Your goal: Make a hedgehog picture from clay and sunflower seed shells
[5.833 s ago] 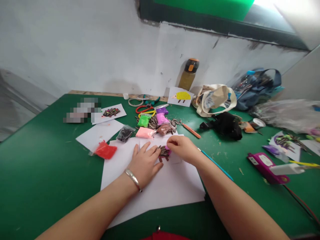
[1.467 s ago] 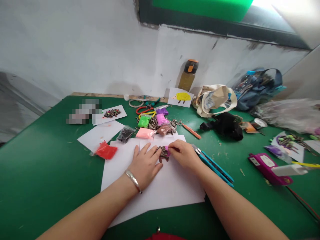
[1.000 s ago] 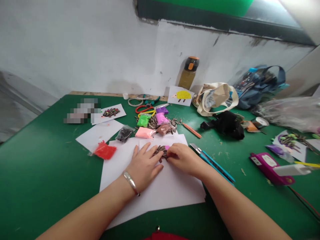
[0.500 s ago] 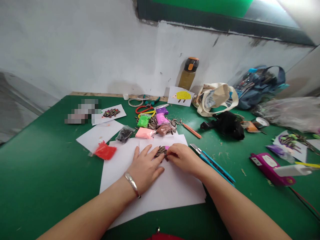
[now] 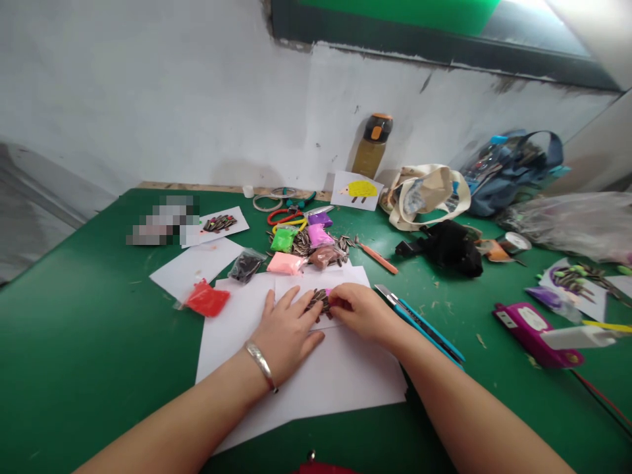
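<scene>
Scuffed white wall [image 5: 148,99], dark window frame [image 5: 375,33] above, green worktable [image 5: 74,355].

Left hand [image 5: 285,336] is lying flat, fingers spread wide. Right hand [image 5: 358,309] is curled in just beside it, fingertips pinched together.

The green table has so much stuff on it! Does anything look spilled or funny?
Yes: loose striped sunflower seeds lie scattered among the bright packets, like the pink one, not in any container.

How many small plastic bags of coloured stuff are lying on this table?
7: red, black, pale pink, green, magenta, purple and brown, all around the top of the white paper. A purple scrap far right might be an eighth.
</scene>
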Motion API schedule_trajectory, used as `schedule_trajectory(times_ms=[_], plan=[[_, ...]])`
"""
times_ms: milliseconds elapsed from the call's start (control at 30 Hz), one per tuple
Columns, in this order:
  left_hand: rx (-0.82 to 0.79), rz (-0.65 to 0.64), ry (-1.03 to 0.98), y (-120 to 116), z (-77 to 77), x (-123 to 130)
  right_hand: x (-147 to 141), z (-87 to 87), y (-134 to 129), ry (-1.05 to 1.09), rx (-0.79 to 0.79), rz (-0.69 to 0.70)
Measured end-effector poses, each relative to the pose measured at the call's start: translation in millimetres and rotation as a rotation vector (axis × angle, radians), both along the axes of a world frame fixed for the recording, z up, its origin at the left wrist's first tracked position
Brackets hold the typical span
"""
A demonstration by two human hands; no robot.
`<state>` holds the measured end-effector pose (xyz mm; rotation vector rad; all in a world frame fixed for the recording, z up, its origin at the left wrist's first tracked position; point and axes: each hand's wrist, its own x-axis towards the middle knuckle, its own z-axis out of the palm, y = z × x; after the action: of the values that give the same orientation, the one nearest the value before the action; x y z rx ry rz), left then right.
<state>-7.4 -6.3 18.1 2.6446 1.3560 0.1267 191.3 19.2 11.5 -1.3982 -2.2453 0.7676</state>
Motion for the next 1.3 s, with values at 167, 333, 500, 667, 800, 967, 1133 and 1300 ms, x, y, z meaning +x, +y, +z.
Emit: schedule_trajectory(times_ms=[167,333,500,667,800,967,1133,1300], plan=[[0.011,-0.008,-0.005,0,0.2,0,2,-1.8,1,0.066,-0.009,-0.049],[0.016,0.004,-0.007,-1,0.2,0,3,-3.4,3,0.084,0.065,-0.055],[-0.004,0.010,-0.001,0,-0.6,0,0,-4.0,3,0.055,0.080,-0.026],[-0.020,0.013,-0.007,0,-0.7,1,3,-5.6,5,0.094,0.091,-0.067],[-0.022,0.016,-0.022,0,2.8,0,11,-1.1,17,0.112,0.107,-0.312],[-0.013,0.013,-0.065,4,7.9,-6,17,8.4,45,-0.163,0.148,-0.432],[-0.029,0.025,-0.094,8,9.8,-12,12,4.4,69,-0.225,0.188,-0.468],[-0.052,0.021,-0.058,7,8.7,-11,6,-3.9,75,-0.230,0.209,-0.418]])
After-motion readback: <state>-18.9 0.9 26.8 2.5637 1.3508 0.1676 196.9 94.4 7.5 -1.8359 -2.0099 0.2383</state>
